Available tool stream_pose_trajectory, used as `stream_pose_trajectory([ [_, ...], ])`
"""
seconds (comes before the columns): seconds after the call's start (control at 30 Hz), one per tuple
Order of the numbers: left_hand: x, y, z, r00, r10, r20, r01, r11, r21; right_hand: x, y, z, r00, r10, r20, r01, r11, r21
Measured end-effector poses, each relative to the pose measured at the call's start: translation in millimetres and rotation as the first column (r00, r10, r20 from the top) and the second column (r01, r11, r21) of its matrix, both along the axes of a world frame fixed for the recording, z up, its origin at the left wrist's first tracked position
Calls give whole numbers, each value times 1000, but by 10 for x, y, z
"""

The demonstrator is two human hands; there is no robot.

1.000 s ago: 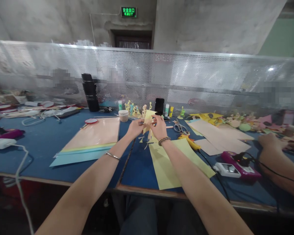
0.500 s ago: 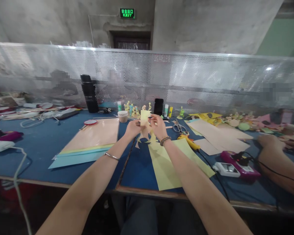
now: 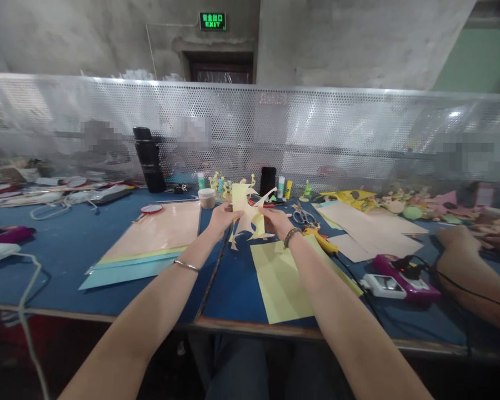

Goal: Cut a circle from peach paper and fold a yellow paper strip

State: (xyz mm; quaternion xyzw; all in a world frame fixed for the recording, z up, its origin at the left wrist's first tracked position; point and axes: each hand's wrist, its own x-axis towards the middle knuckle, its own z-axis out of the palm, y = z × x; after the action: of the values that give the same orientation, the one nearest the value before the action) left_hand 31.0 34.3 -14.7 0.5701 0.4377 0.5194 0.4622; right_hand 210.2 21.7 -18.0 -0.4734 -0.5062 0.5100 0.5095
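Two bare hands meet over the blue table [image 3: 237, 297], with a pale yellow cut paper [image 3: 239, 199] held up between them, clear of the tabletop. From where I stand, the left hand [image 3: 224, 218] has it clamped, thumb laid over the near face and fingers behind. The right hand [image 3: 277, 222] comes to its other edge with fingertips drawn together; whether they pinch the paper or something red just beside them, I can't tell.

Curved, pointed slivers stick out above and below the right edge, and those look like the weak spots. I'd say the handling wants a light touch: keep the left grip on the broad, uncut part, support each narrow tip close to its root, and turn the paper rather than twisting the wrists, so that nothing creases or tears.

Below the right wrist lies a larger yellow sheet [image 3: 275, 286], flat and partly under the forearm. Grey-handled scissors [image 3: 303, 216] rest beyond that wrist, beside a yellow tool [image 3: 324, 243] with a black cord. Small paper figures [image 3: 220, 186] stand behind, near a white tub [image 3: 207, 198]; elbows kept low would spare them a knock.
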Motion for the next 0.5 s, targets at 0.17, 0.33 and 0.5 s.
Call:
stream_pose_trajectory([
  [0.17,31,-29,8,997,-58,41,61,996,-62,-26,-22,15,998,50,-29,-49,998,33],
  [0.33,60,-19,-15,996,-84,28,87,986,-144,-12,-24,-6,997,63,-33,-63,998,22],
  [0.5,61,-48,-19,992,-121,28,124,974,-189,-42,18,-54,999,14,-30,-14,1000,11],
])
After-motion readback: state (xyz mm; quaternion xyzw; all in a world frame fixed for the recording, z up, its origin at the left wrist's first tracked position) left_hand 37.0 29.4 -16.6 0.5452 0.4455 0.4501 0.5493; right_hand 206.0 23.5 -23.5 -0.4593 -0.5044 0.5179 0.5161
